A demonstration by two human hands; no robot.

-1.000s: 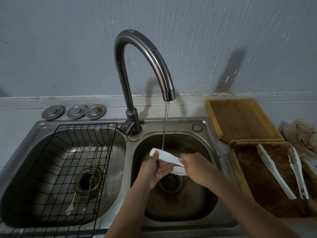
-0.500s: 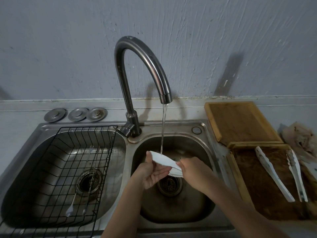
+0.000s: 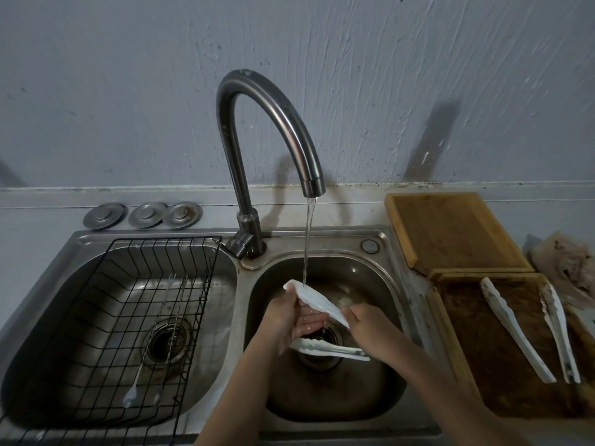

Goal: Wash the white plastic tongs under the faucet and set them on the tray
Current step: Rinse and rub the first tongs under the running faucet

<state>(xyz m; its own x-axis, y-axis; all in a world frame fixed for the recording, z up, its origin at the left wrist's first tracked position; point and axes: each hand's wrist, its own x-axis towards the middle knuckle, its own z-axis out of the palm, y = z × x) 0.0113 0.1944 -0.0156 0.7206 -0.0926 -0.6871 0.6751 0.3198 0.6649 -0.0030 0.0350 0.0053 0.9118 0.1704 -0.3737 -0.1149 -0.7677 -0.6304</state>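
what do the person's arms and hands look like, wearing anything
Both forearms are bare as far as the frame shows: no sleeves, gloves, watch or bracelets. The left hand and right hand show no rings that I can make out. Both hands look wet and glossy.

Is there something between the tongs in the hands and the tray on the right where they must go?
Nothing visible blocks the way. The tongs only need lifting over the sink rim to the tray, where another pair already lies.
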